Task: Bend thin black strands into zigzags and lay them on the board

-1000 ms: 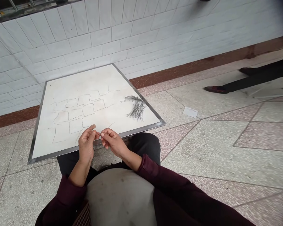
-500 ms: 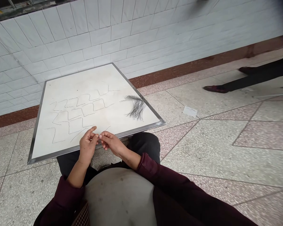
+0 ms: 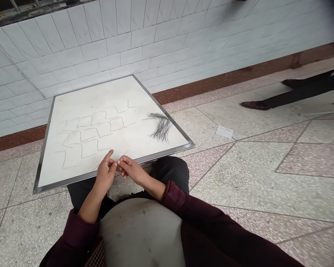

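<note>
My left hand (image 3: 105, 172) and my right hand (image 3: 130, 168) meet fingertip to fingertip over the near edge of a white board with a metal rim (image 3: 172, 150). Both pinch a thin dark strand (image 3: 125, 152), whose ends stick out past the fingers; the part between the fingertips is too small to make out. Several bent dark strands (image 3: 89, 155) lie in rows across the board. A loose bunch of dark strands (image 3: 161, 128) rests near the board's right edge.
The board lies over my knees (image 3: 171, 172), close to a white tiled wall (image 3: 105, 48). On the speckled floor at the right is a white piece of paper (image 3: 224, 132). Farther right, another person's legs and dark shoes (image 3: 254, 105) show.
My left hand has shifted slightly right and its fingers have turned a little. The strand at the hands sticks out less on the left side. The rows and the bunch look the same.
</note>
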